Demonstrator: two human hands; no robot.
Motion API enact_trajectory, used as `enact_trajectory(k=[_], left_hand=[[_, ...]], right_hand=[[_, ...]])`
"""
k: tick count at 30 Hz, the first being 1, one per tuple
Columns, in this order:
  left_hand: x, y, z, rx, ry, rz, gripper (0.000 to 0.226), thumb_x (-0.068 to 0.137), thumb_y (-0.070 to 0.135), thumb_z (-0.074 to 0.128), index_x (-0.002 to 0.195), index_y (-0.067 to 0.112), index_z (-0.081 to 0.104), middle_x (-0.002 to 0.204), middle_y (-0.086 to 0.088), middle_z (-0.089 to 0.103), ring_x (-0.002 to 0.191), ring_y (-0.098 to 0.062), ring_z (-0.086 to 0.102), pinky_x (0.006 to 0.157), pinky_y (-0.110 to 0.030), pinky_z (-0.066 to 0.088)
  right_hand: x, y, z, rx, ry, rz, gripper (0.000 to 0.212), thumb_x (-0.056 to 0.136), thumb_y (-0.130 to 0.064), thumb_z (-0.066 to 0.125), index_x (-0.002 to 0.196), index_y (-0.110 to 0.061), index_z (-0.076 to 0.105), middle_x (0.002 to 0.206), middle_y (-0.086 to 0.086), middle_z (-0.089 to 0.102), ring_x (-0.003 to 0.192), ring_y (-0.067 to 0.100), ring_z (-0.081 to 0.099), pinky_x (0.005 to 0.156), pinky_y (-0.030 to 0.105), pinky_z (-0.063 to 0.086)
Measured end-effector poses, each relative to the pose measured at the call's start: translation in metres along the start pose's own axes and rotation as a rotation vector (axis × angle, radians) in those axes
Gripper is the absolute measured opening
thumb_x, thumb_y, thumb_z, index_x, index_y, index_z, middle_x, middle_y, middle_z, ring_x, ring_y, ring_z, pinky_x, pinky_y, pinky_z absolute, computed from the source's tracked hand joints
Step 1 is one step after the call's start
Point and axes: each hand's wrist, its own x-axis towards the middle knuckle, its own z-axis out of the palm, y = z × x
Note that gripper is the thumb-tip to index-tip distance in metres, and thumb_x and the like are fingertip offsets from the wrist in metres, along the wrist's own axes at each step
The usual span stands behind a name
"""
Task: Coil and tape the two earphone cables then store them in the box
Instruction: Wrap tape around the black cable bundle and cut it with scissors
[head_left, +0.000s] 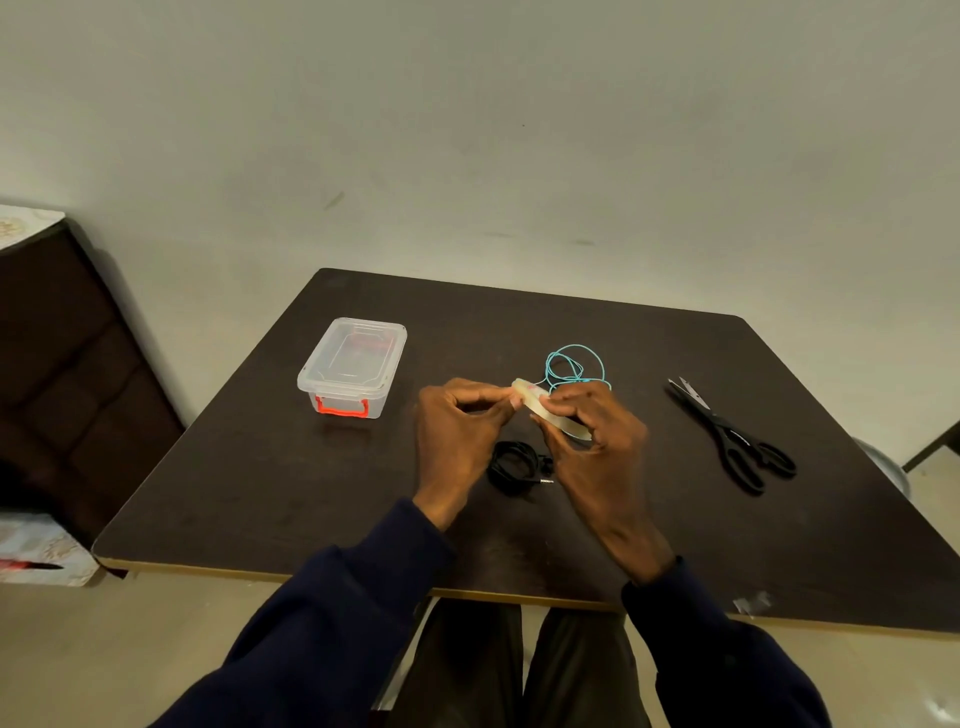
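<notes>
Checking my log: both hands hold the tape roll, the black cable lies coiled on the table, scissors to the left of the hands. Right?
No: the head view shows the scissors right of the left hand and right hand holding the tape roll. The rest stands.

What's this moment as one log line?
left hand, right hand: hold tape | black cable: coiled | blue cable: loose | box: closed

One head cam, wide-angle, faces fwd + down at table (779, 545). Close range: left hand (457, 431), right hand (597, 452) mid-frame.
</notes>
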Motion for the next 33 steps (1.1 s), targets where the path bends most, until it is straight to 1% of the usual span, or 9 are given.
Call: enact_trajectory(k=[3, 6, 11, 20, 23, 25, 28, 31, 33], left_hand=[[0.0, 0.001, 0.003, -0.007, 0.016, -0.021, 0.013, 0.078, 0.015, 0.086, 0.089, 0.018, 0.081, 0.084, 0.004, 0.076, 0.078, -0.006, 0.072, 0.068, -0.023, 0.059], [0.001, 0.002, 0.004, 0.0, 0.035, -0.033, 0.013, 0.078, 0.016, 0.086, 0.09, 0.013, 0.081, 0.084, 0.001, 0.076, 0.076, -0.009, 0.073, 0.068, -0.026, 0.061], [0.003, 0.003, 0.005, 0.027, 0.047, 0.029, 0.011, 0.078, 0.016, 0.085, 0.088, 0.013, 0.08, 0.084, 0.003, 0.075, 0.075, -0.005, 0.072, 0.067, -0.017, 0.058], [0.007, -0.001, 0.004, 0.083, -0.04, 0.174, 0.012, 0.08, 0.018, 0.084, 0.088, 0.018, 0.075, 0.086, 0.011, 0.07, 0.082, 0.001, 0.068, 0.071, -0.01, 0.053], [0.006, -0.003, 0.006, 0.08, -0.086, 0.167, 0.013, 0.081, 0.016, 0.083, 0.091, 0.017, 0.074, 0.088, 0.012, 0.067, 0.083, 0.006, 0.066, 0.071, -0.008, 0.051], [0.007, -0.005, 0.007, 0.077, -0.112, 0.153, 0.011, 0.083, 0.014, 0.081, 0.091, 0.014, 0.074, 0.089, 0.008, 0.069, 0.083, 0.003, 0.067, 0.071, -0.01, 0.052], [0.007, -0.004, 0.009, -0.07, -0.118, 0.006, 0.005, 0.085, 0.009, 0.077, 0.088, 0.012, 0.076, 0.086, -0.003, 0.075, 0.083, -0.01, 0.073, 0.074, -0.02, 0.058], [0.008, 0.003, 0.004, -0.55, -0.134, -0.385, 0.008, 0.09, 0.008, 0.072, 0.096, 0.003, 0.073, 0.094, -0.019, 0.076, 0.091, -0.03, 0.076, 0.081, -0.036, 0.062], [0.012, 0.005, 0.0, -0.733, -0.144, -0.6, 0.016, 0.09, 0.014, 0.073, 0.101, 0.003, 0.069, 0.1, -0.023, 0.075, 0.092, -0.031, 0.075, 0.083, -0.038, 0.062]], right_hand=[[-0.001, 0.0, 0.0, -0.015, -0.011, -0.003, 0.029, 0.074, 0.004, 0.083, 0.101, 0.006, 0.072, 0.105, 0.021, 0.07, 0.1, 0.025, 0.068, 0.092, 0.02, 0.054], [-0.001, -0.001, -0.001, -0.034, -0.015, -0.011, 0.032, 0.073, 0.003, 0.083, 0.102, 0.007, 0.071, 0.106, 0.023, 0.07, 0.1, 0.028, 0.069, 0.091, 0.028, 0.056], [-0.001, -0.001, 0.0, -0.039, 0.0, -0.026, 0.033, 0.071, 0.005, 0.084, 0.102, 0.008, 0.071, 0.105, 0.023, 0.07, 0.099, 0.028, 0.069, 0.088, 0.034, 0.058], [-0.005, 0.002, 0.005, -0.001, 0.076, -0.021, 0.031, 0.072, 0.005, 0.083, 0.101, 0.007, 0.071, 0.103, 0.023, 0.069, 0.098, 0.024, 0.067, 0.092, 0.012, 0.05], [-0.009, 0.006, 0.008, 0.009, 0.092, 0.008, 0.03, 0.073, 0.006, 0.082, 0.1, 0.006, 0.072, 0.104, 0.022, 0.069, 0.098, 0.026, 0.068, 0.089, 0.019, 0.055], [-0.01, 0.008, 0.009, 0.034, 0.107, 0.021, 0.027, 0.074, 0.006, 0.082, 0.099, 0.005, 0.071, 0.104, 0.019, 0.069, 0.097, 0.026, 0.068, 0.085, 0.025, 0.057], [-0.009, 0.011, 0.009, 0.084, 0.113, 0.038, 0.024, 0.077, 0.001, 0.081, 0.099, 0.003, 0.07, 0.105, 0.015, 0.068, 0.099, 0.022, 0.068, 0.083, 0.026, 0.058], [-0.009, 0.011, 0.01, 0.192, 0.092, 0.155, 0.024, 0.083, -0.006, 0.079, 0.104, -0.004, 0.068, 0.105, 0.003, 0.069, 0.099, 0.014, 0.068, 0.081, 0.029, 0.058], [-0.01, 0.009, 0.011, 0.341, 0.062, 0.281, 0.023, 0.084, -0.007, 0.077, 0.104, -0.009, 0.065, 0.102, -0.007, 0.071, 0.097, 0.011, 0.071, 0.078, 0.026, 0.059]])
